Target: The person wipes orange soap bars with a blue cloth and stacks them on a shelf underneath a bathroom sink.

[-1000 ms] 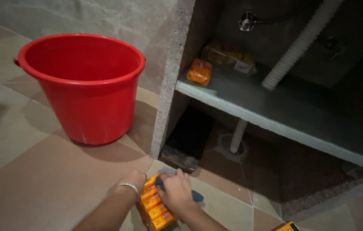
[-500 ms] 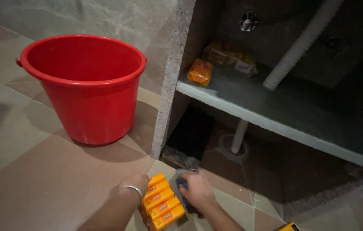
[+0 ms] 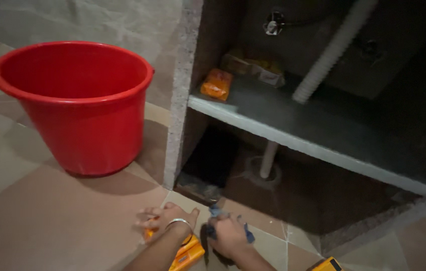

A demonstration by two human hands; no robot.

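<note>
Nearest me, my left hand (image 3: 165,221) lies with fingers spread on the stack of orange soap bars (image 3: 185,252) on the tiled floor (image 3: 62,211). My right hand (image 3: 228,233) is closed around a blue-handled tool (image 3: 247,233) just beside them. Farther off stand the red bucket (image 3: 75,108) and the shelf (image 3: 293,138), which bears an orange packet (image 3: 216,84).
</note>
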